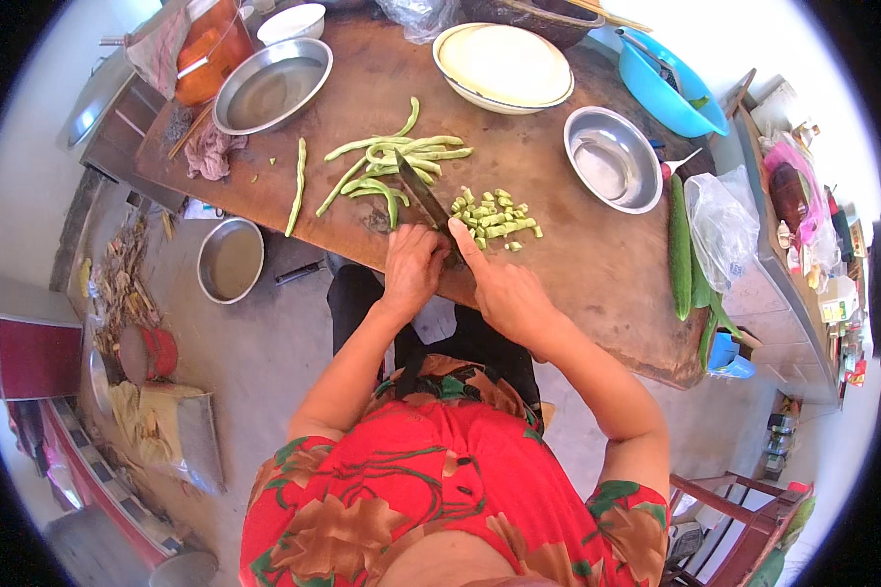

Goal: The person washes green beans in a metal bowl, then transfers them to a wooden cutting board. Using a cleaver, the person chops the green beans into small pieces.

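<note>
A dark-bladed kitchen knife (421, 192) lies over the tabletop close to its near edge, its tip pointing away from me and to the left. My right hand (509, 295) is closed round its handle, with the index finger laid along it. Just left of the blade, my left hand (413, 262) has its fingers curled down at the table edge; whatever is under them is hidden. Whole green beans (401, 157) lie in a loose pile beyond my left hand, partly behind the blade. Cut bean pieces (494, 213) are heaped right of the knife. One long bean (298, 186) lies apart on the left.
On the wooden table (597, 284) are a metal bowl (274, 86), a cream-coloured round basin (504, 64) and another metal bowl (612, 158). Cucumbers (679, 249) and a clear plastic bag (722, 227) lie along the right edge, below a blue basin (671, 88). A metal pan (230, 259) stands lower left.
</note>
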{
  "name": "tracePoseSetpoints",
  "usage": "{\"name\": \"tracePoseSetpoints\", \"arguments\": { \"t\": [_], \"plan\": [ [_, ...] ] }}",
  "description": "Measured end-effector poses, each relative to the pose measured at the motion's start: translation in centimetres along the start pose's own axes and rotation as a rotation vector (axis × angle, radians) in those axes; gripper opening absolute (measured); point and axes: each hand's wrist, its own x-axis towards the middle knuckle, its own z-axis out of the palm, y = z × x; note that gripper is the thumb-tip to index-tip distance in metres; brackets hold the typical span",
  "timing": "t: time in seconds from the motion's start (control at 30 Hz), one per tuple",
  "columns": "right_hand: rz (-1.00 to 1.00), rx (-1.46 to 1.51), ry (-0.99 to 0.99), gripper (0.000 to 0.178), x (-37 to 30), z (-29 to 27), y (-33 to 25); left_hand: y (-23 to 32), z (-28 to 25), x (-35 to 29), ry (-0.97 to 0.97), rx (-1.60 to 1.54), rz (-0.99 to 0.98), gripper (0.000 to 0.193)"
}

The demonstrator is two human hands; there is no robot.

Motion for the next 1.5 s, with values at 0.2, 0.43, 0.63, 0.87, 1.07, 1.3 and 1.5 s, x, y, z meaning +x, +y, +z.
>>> {"name": "tracePoseSetpoints", "arguments": {
  "t": [0.2, 0.43, 0.63, 0.87, 1.07, 1.3, 1.5],
  "plan": [
    [0.089, 0.336, 0.188, 0.087, -1.2, -0.9, 2.2, -0.1, -0.2, 0.1, 0.004, -0.016, 0.01, 0.018],
    [0.277, 1.044, 0.448, 0.083, -4.6, -3.3, 2.8, 1.0, 0.5, 0.2, -0.049, 0.012, -0.054, 0.057],
    [0.331, 1.523, 0.572, 0.071, -7.4, -0.8, 6.9, 3.3, 2.7, 1.4, -0.264, 0.199, -0.15, 0.105],
    [0.223, 1.75, 0.613, 0.067, -8.6, 2.3, 9.3, 3.9, 5.9, 4.2, -0.3, 0.225, -0.096, 0.1],
    [0.24, 1.772, 0.631, 0.072, -8.6, 2.8, 9.9, 3.9, 9.8, 7.1, -0.29, 0.264, -0.031, 0.094],
    [0.253, 1.754, 0.642, 0.072, -8.7, 2.5, 9.3, 3.4, 10.1, 8.6, -0.168, 0.112, 0.066, 0.075],
    [0.192, 1.798, 0.634, 0.07, -8.9, 2.6, 9.8, -1.0, 5.3, 10.3, 0.047, 0.18, 0.06, 0.053]
  ]
}}
